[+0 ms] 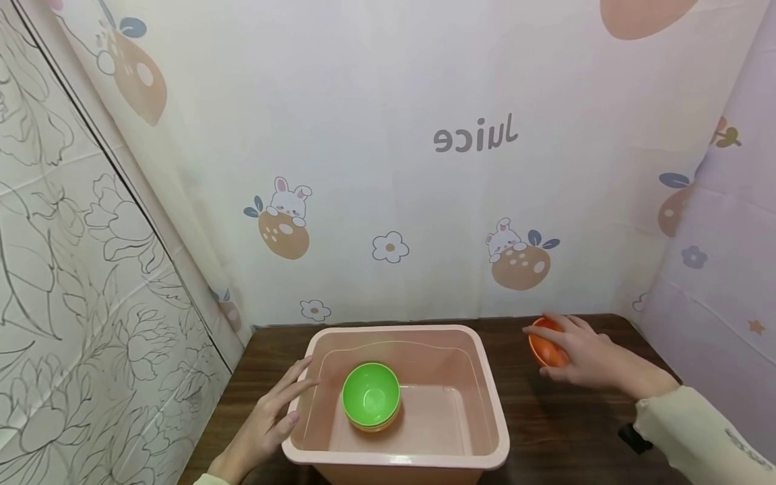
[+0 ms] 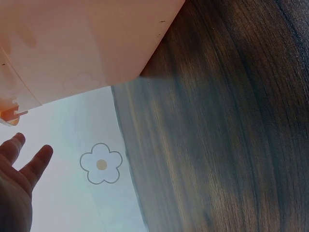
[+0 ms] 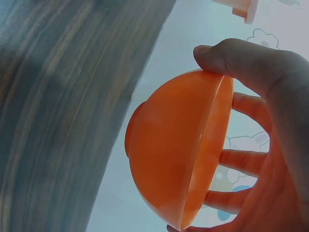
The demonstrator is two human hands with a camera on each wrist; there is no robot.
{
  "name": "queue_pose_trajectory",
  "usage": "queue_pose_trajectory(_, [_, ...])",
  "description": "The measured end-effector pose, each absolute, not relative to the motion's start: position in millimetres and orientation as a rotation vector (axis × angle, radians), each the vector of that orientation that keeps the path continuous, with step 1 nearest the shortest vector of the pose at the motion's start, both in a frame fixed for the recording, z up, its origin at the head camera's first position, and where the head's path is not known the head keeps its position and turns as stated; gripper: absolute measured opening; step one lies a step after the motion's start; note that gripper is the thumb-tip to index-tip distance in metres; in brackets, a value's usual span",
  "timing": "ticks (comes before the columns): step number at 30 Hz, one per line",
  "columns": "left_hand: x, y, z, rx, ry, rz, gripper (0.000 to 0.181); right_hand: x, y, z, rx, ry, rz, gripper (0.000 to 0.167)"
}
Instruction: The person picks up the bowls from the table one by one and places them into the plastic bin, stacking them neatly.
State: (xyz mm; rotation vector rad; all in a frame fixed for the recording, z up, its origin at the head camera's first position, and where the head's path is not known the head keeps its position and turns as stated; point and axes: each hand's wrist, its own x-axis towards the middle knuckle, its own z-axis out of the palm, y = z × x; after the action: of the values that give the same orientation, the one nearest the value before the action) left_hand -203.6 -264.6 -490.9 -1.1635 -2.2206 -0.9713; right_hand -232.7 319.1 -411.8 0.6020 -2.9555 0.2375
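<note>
An orange bowl [image 1: 543, 347] is gripped by my right hand [image 1: 585, 353] over the right part of the table. In the right wrist view the orange bowl [image 3: 166, 145] is tipped on its side, thumb on one edge of the rim and fingers across its mouth. My left hand [image 1: 267, 412] is at the left rim of a pink plastic bin [image 1: 397, 461], fingers spread and loosely bent; whether they touch the rim I cannot tell. Inside the bin, toward its left, a green bowl [image 1: 371, 394] sits stacked on an orange-yellow one [image 1: 377, 426], mostly hidden.
The bin stands on a dark wooden table [image 1: 545, 431]. Behind the table hangs a pale curtain [image 1: 388, 168] printed with rabbits, fruit and flowers. A floral sheet [image 1: 91, 269] closes off the left, and another printed sheet [image 1: 721, 303] the right. A small black object [image 1: 634, 438] shows beside the right sleeve.
</note>
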Motion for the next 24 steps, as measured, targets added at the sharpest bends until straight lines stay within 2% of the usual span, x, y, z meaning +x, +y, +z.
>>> queue_pose_trajectory(24, [-205,-265,-493,-1.161,-2.227,-1.013,0.045,-245,290,-377,0.688,-2.895,0.294,0.069])
